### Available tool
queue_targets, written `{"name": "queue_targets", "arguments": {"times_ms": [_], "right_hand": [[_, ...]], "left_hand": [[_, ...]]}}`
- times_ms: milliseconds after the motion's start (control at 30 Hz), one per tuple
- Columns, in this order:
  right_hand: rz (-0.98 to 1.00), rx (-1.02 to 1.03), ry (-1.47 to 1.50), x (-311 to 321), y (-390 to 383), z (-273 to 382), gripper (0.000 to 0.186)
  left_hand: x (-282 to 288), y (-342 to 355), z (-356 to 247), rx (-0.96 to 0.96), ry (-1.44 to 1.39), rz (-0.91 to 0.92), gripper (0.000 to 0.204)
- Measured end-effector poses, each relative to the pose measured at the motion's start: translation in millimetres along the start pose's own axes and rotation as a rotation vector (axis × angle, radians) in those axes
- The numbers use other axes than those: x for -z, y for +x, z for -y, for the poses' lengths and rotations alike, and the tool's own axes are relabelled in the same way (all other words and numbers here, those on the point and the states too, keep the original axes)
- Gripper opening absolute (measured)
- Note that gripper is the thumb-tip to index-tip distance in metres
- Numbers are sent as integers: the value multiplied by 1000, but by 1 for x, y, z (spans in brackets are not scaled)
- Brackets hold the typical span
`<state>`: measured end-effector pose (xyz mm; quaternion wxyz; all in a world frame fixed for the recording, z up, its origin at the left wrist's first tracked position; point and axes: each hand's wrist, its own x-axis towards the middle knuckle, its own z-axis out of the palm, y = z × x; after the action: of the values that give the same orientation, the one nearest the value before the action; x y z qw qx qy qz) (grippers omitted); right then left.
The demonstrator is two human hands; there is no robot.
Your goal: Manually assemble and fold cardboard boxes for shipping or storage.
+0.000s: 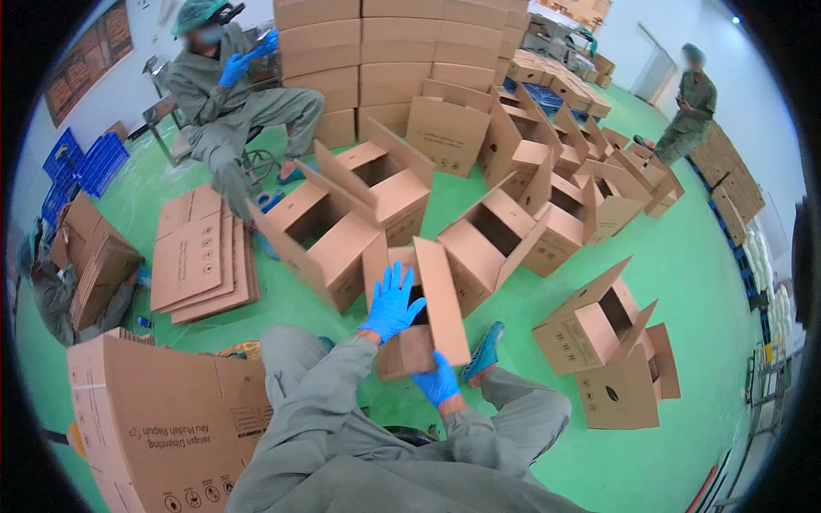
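Splayed fingers are showing on the left hand (pixel 392 306), which is closing on nothing; its palm is facing down over the open cardboard box (pixel 405 350), and I cannot tell whether it is pressing on the board. The right hand (pixel 437 381), also blue-gloved, is resting at the lower right corner of that box, and whether its fingers are pinching an edge or only bracing is staying hidden from me. The box is sitting just ahead of the person, between the knees, with a long flap (pixel 442 299) standing up on its right side. It is looking light and fairly stiff, though the flaps would be bending easily at their creases and smooth gloves could be slipping on flat panels; the corners and lower side walls are offering the surest hold. Just beyond, more open boxes (pixel 487 242) are crowding the green floor (pixel 410 224). To the left, flattened cartons (pixel 190 259) are lying stacked near a seated co-worker (pixel 205 94), while tall piled cartons (pixel 359 41) are rising behind.
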<state>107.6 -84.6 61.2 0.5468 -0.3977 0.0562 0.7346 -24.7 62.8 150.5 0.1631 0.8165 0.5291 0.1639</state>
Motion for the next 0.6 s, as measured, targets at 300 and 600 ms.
{"name": "queue_targets", "arguments": {"times_ms": [300,600], "right_hand": [[-32,411,-152,-15,130,113,29],[-4,303,-1179,-23,86,107,31]], "left_hand": [[227,-195,65,95,-135,-305,61],[306,-396,110,1217,967,-140,78]]}}
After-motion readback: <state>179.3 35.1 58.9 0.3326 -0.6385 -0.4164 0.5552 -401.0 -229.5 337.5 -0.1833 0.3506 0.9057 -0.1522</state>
